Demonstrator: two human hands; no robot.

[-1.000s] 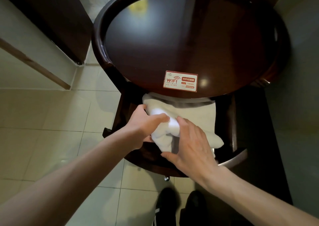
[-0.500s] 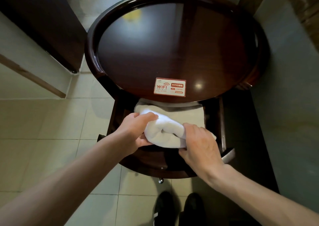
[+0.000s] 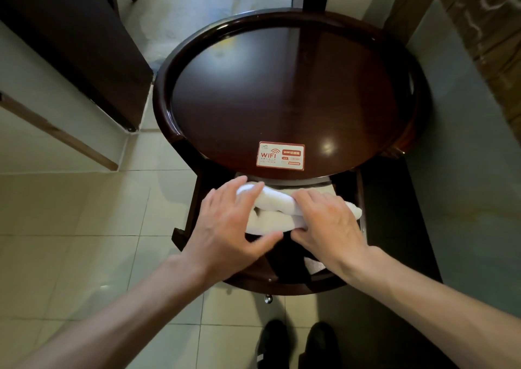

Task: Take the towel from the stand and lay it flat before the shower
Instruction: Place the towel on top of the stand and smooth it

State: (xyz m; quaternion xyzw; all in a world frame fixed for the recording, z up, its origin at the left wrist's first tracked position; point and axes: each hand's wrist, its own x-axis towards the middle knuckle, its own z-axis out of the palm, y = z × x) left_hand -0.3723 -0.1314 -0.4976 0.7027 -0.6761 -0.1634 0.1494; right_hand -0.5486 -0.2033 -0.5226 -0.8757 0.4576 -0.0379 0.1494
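A white towel, bunched into a thick roll, is lifted off the lower shelf of a round dark wooden stand, just under the front edge of its top. My left hand covers the towel's left end, fingers spread on top and thumb curled beneath. My right hand clamps the right part, and the towel's tip pokes out past its knuckles. Both hands hide the middle of the towel.
A WIFI sticker sits on the stand's glossy top. More white cloth lies lower on the shelf. A dark cabinet stands at left, a wall close at right. My black shoes are on the pale tiled floor.
The towel has gone from lying spread on the shelf to a rolled bundle raised between both hands. My left hand has shifted over its left end; the view has pulled back.
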